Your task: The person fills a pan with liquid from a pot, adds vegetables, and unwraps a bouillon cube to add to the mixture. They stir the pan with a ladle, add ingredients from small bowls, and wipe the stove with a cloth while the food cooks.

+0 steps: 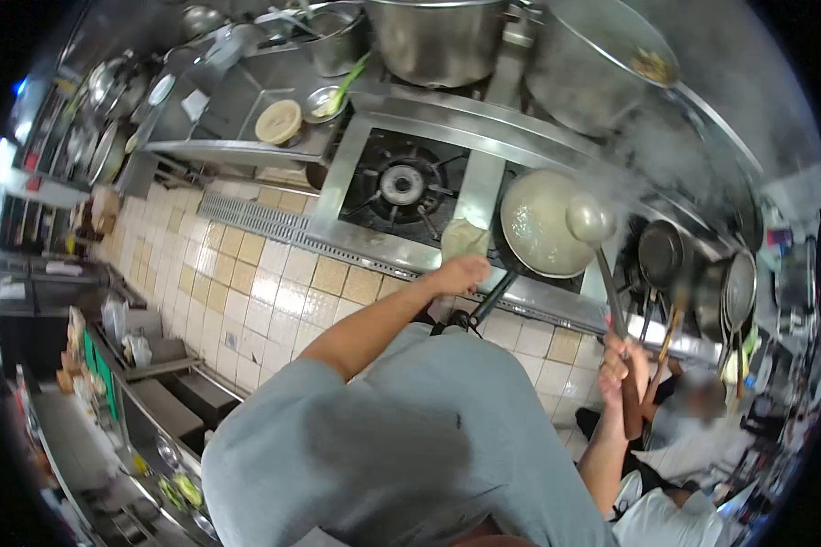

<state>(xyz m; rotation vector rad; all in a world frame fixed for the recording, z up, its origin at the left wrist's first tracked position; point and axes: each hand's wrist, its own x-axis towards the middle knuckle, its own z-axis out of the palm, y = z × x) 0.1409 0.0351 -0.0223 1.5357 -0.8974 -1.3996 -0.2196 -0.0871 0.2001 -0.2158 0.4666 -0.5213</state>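
My right hand [618, 369] is wrapped around the long handle of a ladle [590, 221], whose steel bowl hangs over the right side of a pan. The pan [494, 299] sits on the right burner, filled with pale, cloudy liquid, its dark handle pointing toward me. My left hand [465, 273], fingers curled in, is at the stove's front edge, left of that handle. Just beyond its knuckles a pale folded cloth [465, 238] lies on the steel strip between the burners. What the left fingers hold, if anything, I cannot tell.
A bare burner [400, 185] is left of the pan. Behind stand large steel pots [436, 46], one steaming. Frying pans [660, 253] and strainers [740, 290] crowd the right. Another person [670, 520] is at lower right. A lidded tub [278, 121] sits by the sink.
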